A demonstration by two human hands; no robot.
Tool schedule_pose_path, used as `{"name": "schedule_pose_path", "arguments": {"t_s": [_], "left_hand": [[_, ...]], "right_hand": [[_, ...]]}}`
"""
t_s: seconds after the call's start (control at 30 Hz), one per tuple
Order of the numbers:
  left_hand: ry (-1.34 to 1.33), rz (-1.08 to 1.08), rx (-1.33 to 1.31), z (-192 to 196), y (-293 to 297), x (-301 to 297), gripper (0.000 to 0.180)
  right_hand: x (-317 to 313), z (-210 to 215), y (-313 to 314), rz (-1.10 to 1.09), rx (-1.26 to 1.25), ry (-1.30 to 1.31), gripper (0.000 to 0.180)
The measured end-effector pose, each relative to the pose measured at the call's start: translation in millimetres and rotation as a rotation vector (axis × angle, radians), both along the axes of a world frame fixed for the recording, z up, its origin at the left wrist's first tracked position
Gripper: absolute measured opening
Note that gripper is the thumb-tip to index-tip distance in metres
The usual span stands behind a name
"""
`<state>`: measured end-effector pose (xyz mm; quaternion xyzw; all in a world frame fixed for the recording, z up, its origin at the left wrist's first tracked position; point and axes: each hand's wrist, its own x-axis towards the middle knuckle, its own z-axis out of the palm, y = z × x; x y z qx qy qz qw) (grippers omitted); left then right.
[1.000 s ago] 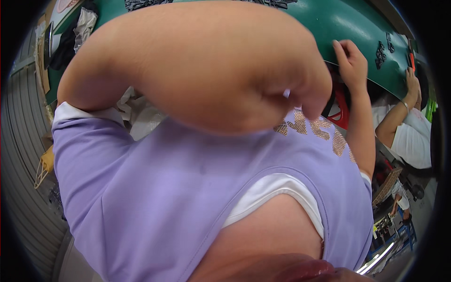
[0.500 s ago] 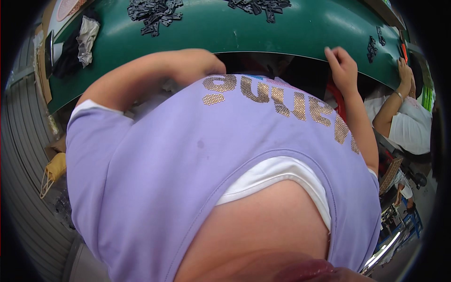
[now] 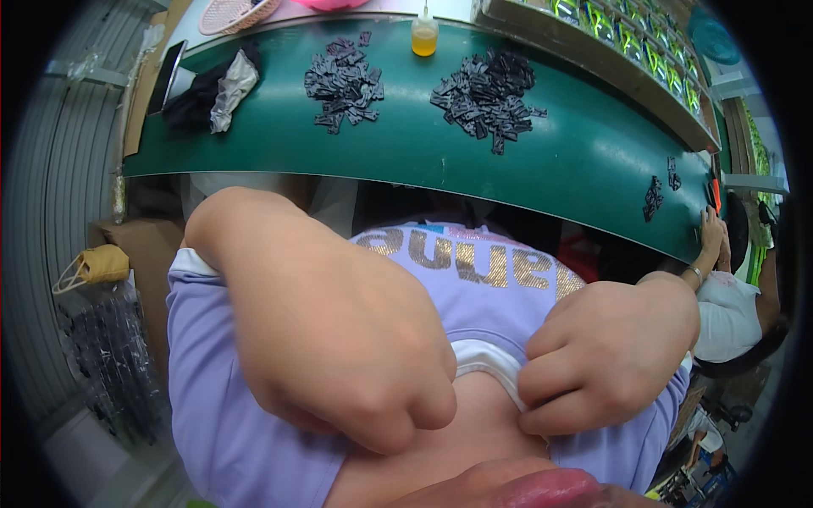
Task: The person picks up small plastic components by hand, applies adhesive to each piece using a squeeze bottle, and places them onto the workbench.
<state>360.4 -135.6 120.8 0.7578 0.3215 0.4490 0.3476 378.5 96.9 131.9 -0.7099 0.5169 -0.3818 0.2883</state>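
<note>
Both of my hands are raised to the neckline of the lilac shirt (image 3: 474, 317) I wear, which has gold lettering across the front. My left hand (image 3: 364, 356) is closed at the left side of the white-edged shirt collar (image 3: 487, 356). Opposite it, my right hand (image 3: 601, 351) has its fingers curled in at the collar's right side. The collar runs in behind the fingers of each hand, and the fingertips are mostly hidden.
Beyond me is a green table (image 3: 398, 152) with a black parts pile (image 3: 343, 89) and a larger black parts pile (image 3: 487, 93). A bottle of yellow liquid (image 3: 424, 38) stands between them. At right are a rack of yellow-green items (image 3: 627, 38) and another person's hand (image 3: 711, 237).
Both hands have come up from the table edge to the neckline and closed at the collar. The view has shifted, showing more of the table and the bottle.
</note>
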Motion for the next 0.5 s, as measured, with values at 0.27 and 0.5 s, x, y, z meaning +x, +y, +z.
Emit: {"name": "schedule_pose_path", "arguments": {"t_s": [0.27,0.5], "left_hand": [[0.184,-0.144,-0.1,16,24,42,0.015],[0.015,-0.015,0.104,14,15,41,0.01]], "right_hand": [[49,30,-8,0.128,0.221,0.14,0.011],[48,25,36,-0.041,-0.157,-0.012,0.007]]}}
